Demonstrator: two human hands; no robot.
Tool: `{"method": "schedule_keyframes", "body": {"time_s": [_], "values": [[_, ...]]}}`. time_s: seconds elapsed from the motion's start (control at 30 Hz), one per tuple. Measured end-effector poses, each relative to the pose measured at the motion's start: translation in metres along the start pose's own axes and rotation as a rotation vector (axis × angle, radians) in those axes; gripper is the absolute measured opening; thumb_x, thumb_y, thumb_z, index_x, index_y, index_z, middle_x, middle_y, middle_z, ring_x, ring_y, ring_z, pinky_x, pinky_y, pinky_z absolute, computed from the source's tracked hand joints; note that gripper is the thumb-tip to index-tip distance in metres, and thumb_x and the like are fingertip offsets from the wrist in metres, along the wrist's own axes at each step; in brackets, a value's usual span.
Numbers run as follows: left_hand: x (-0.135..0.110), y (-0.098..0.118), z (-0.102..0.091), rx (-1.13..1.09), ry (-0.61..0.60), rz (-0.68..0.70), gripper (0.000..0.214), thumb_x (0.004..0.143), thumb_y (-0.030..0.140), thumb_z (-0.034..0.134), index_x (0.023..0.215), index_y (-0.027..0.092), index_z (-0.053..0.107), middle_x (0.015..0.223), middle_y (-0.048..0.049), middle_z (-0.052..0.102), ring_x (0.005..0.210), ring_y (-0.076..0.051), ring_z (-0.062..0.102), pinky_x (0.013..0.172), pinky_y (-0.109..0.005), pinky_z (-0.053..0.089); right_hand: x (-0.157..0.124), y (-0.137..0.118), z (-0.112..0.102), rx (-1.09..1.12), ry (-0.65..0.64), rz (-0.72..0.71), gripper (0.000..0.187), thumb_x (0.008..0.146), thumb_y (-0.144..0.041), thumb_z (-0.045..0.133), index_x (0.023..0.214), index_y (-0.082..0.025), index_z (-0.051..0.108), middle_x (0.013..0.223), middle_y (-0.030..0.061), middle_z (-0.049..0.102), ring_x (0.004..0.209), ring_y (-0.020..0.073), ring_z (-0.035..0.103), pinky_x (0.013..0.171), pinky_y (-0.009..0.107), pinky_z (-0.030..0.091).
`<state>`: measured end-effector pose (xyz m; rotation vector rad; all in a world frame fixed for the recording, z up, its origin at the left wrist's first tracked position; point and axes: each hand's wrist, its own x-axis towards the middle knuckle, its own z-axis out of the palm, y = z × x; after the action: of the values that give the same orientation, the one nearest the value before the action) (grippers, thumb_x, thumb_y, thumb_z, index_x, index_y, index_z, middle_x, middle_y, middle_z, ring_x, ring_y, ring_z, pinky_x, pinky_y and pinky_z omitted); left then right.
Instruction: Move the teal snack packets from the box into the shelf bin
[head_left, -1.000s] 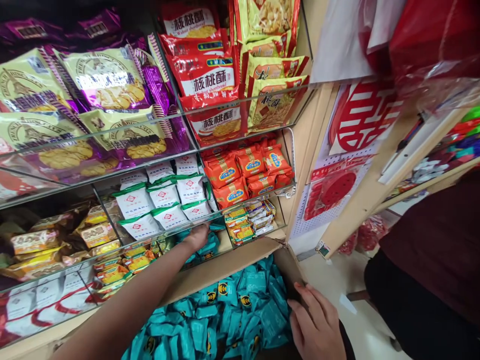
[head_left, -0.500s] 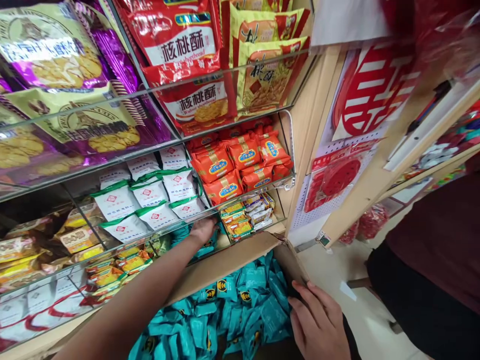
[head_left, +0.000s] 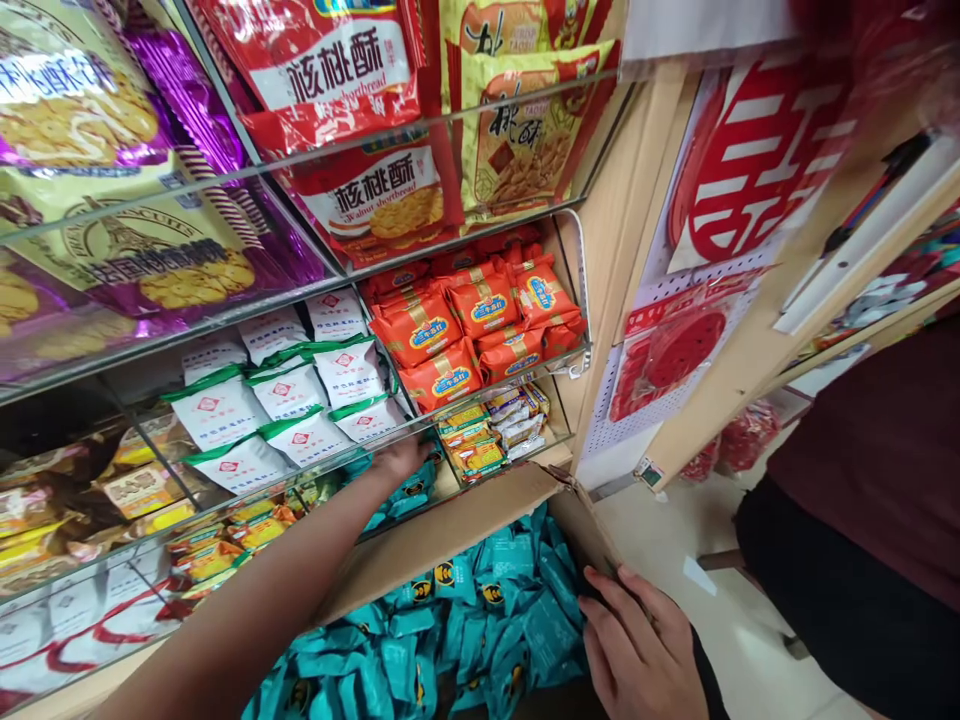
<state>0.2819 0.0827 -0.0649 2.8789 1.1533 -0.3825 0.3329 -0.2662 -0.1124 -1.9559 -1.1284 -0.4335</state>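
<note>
Down in the bottom shelf bay, your left hand [head_left: 397, 460] is reaching in among teal packets [head_left: 409, 492], just under the glass rail that is fronting the white packs [head_left: 285, 395]. Your fingers are lying on those packets, but the back of the hand and the rail are hiding the grip, so I cannot tell whether it is closing on one. Your forearm is stretching across the open flap of the box [head_left: 450, 530], which is sitting against the shelf front and brimming with more of the same teal packets. At the box's right corner, your right hand [head_left: 641, 650] is holding the edge, fingers curling over the flap and the grip closed on the card. Orange packs [head_left: 450, 330] are filling the bay above and to the right of your left hand. Another person [head_left: 885, 470] in a dark red top is standing just right of the box.
</note>
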Motion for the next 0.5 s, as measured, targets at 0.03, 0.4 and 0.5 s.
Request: {"method": "schedule_keyframes", "body": {"time_s": [0.03, 0.4, 0.5], "values": [[-0.005, -0.001, -0.001, 0.006, 0.006, 0.015, 0.035, 0.082, 0.040, 0.035, 0.104, 0.017, 0.051, 0.102, -0.0109, 0.056, 0.097, -0.026, 0.050, 0.080, -0.040, 0.038, 0.000, 0.000, 0.000, 0.000, 0.002, 0.001, 0.018, 0.076, -0.018, 0.047, 0.086, -0.022, 0.061, 0.100, 0.0008, 0.063, 0.101, 0.0253, 0.048, 0.087, 0.043, 0.034], [-0.018, -0.008, 0.016, 0.075, 0.056, 0.320, 0.039, 0.071, 0.027, 0.054, 0.109, 0.020, 0.052, 0.110, -0.0095, 0.050, 0.108, -0.028, 0.040, 0.088, -0.041, 0.034, 0.005, -0.002, -0.001, -0.018, -0.006, 0.001, 0.017, 0.077, -0.017, 0.045, 0.083, -0.021, 0.061, 0.097, 0.0007, 0.064, 0.101, 0.0244, 0.048, 0.088, 0.042, 0.033], [-0.027, -0.013, 0.012, 0.055, 0.053, 0.363, 0.049, 0.072, 0.031, 0.053, 0.119, 0.021, 0.043, 0.116, -0.0082, 0.048, 0.110, -0.024, 0.040, 0.092, -0.037, 0.033, 0.004, -0.002, -0.002, -0.014, 0.002, 0.000, 0.017, 0.077, -0.017, 0.046, 0.082, -0.022, 0.061, 0.095, 0.0006, 0.065, 0.101, 0.0247, 0.048, 0.088, 0.043, 0.033]]}}
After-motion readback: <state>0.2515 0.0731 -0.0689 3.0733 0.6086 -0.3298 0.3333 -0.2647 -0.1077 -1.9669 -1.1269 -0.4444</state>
